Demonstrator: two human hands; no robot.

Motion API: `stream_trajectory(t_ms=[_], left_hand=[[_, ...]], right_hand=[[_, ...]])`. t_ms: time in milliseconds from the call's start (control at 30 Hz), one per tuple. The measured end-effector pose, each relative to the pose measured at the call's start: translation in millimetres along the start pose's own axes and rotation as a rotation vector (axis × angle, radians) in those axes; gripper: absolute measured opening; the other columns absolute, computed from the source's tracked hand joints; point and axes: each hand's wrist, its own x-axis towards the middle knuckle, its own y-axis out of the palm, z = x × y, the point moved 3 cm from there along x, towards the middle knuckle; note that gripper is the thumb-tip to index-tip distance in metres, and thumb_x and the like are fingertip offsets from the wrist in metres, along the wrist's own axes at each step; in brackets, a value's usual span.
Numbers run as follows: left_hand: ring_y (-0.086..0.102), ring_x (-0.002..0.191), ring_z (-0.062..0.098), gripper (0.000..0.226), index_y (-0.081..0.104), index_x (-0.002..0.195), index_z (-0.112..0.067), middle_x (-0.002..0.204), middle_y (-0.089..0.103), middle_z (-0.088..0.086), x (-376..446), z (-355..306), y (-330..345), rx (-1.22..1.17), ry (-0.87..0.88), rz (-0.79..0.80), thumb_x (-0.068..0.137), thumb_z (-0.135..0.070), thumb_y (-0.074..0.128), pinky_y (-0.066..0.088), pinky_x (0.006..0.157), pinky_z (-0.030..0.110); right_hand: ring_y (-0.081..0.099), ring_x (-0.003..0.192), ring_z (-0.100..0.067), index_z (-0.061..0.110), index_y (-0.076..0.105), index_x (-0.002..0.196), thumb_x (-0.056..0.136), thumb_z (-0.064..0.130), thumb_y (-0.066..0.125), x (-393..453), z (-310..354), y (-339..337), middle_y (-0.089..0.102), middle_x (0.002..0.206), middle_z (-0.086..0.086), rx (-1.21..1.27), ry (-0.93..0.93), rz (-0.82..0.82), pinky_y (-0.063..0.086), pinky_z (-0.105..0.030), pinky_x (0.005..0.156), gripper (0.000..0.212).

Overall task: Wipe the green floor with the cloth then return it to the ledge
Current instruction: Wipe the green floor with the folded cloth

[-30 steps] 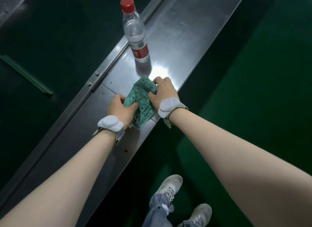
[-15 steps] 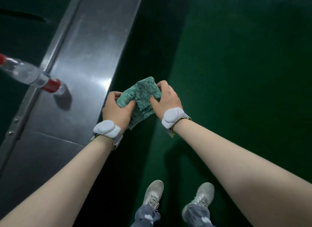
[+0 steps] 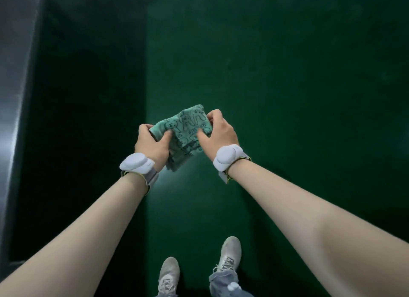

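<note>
Cloth point(image 3: 188, 130) held in the air at about waist level, gripped between left hand point(image 3: 152, 145) and right hand point(image 3: 219, 133), well clear of the green floor point(image 3: 287, 75) beneath. Left hand closed on the cloth's left edge, thumb on top and fingers curled under. Right hand closed on the right edge in the same manner, thumb pressed onto the printed face. Cloth folded into a thick pad, long axis running roughly from hand to hand, with a loose corner hanging down toward the left wrist. Wiping judged not yet begun: no contact between cloth and floor. Governing relation for the coming move: floor directly below the cloth, so a straight descent by crouching or bending appears required, with both hands equally near. Shoes point(image 3: 230, 254) planted on the floor just behind the target patch. Ledge point(image 3: 13, 97) visible as a grey metal strip along the left margin, nearer the left hand, well apart from the cloth. White sensor bands on both wrists. Risk: hanging corner dragging or unfolding on contact.
</note>
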Motion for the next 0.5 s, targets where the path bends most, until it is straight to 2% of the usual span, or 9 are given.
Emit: stream_trajectory(t_ms=[67, 133, 200, 267, 367, 433, 500], left_hand=[[0.068, 0.071, 0.017, 0.034, 0.045, 0.105, -0.029, 0.088, 0.066, -0.008, -0.4, -3.2, 39.1, 0.110, -0.020, 0.072, 0.093, -0.050, 0.069, 0.059, 0.060, 0.035], [0.068, 0.069, 0.021, 0.034, 0.043, 0.107, -0.027, 0.087, 0.066, -0.005, -2.3, -1.9, 75.6, 0.187, -0.029, 0.147, 0.095, -0.050, 0.066, 0.060, 0.060, 0.040], [0.067, 0.069, 0.017, 0.034, 0.042, 0.107, -0.028, 0.089, 0.066, -0.006, -3.3, 3.2, 110.1, 0.239, -0.014, 0.211, 0.096, -0.050, 0.065, 0.055, 0.055, 0.033], [0.064, 0.067, 0.009, 0.032, 0.041, 0.107, -0.031, 0.089, 0.065, -0.010, -4.5, 12.2, 134.3, 0.284, 0.023, 0.265, 0.096, -0.049, 0.065, 0.047, 0.048, 0.024], [0.061, 0.063, 0.007, 0.029, 0.038, 0.106, -0.034, 0.081, 0.059, -0.015, -11.1, 27.5, 160.2, 0.390, 0.134, 0.353, 0.098, -0.049, 0.062, 0.045, 0.044, 0.024], [0.056, 0.062, 0.004, 0.028, 0.037, 0.107, -0.035, 0.077, 0.055, -0.017, -4.8, 39.3, 182.1, 0.480, 0.218, 0.393, 0.099, -0.049, 0.059, 0.043, 0.048, 0.027], [0.053, 0.061, 0.006, 0.026, 0.039, 0.110, -0.033, 0.077, 0.055, -0.014, 13.9, 76.3, 217.0, 0.528, 0.274, 0.433, 0.101, -0.047, 0.058, 0.038, 0.048, 0.026]], right_hand=[[0.063, 0.078, -0.024, 0.020, 0.046, 0.107, 0.091, 0.024, 0.067, 1.9, -31.0, -14.7, 0.065, 0.094, 0.001, 0.003, 0.036, -0.010, 0.055, -0.039, 0.062, 0.027], [0.064, 0.075, -0.025, 0.023, 0.042, 0.108, 0.091, 0.020, 0.067, 0.3, -63.3, -21.5, 0.065, 0.092, 0.002, 0.004, 0.085, -0.024, 0.055, -0.038, 0.058, 0.030], [0.065, 0.076, -0.026, 0.024, 0.039, 0.116, 0.090, 0.018, 0.067, -0.8, -100.0, -21.7, 0.064, 0.094, 0.003, -0.003, 0.154, -0.036, 0.052, -0.035, 0.057, 0.039], [0.065, 0.079, -0.027, 0.027, 0.031, 0.136, 0.088, 0.016, 0.065, -3.1, -131.8, -15.2, 0.062, 0.099, 0.002, -0.027, 0.247, 0.002, 0.048, -0.032, 0.058, 0.061], [0.064, 0.089, -0.031, 0.038, 0.006, 0.154, 0.085, 0.014, 0.065, -11.6, -166.9, -0.1, 0.056, 0.123, -0.005, -0.075, 0.354, 0.147, 0.051, -0.035, 0.066, 0.094], [0.062, 0.089, -0.031, 0.041, 0.008, 0.154, 0.082, 0.013, 0.063, -9.3, -194.6, 15.1, 0.051, 0.127, -0.006, -0.088, 0.418, 0.223, 0.054, -0.038, 0.070, 0.095], [0.060, 0.086, -0.029, 0.039, 0.023, 0.146, 0.081, 0.012, 0.059, -2.5, -233.2, 52.7, 0.050, 0.122, -0.006, -0.107, 0.450, 0.258, 0.053, -0.035, 0.067, 0.080]])
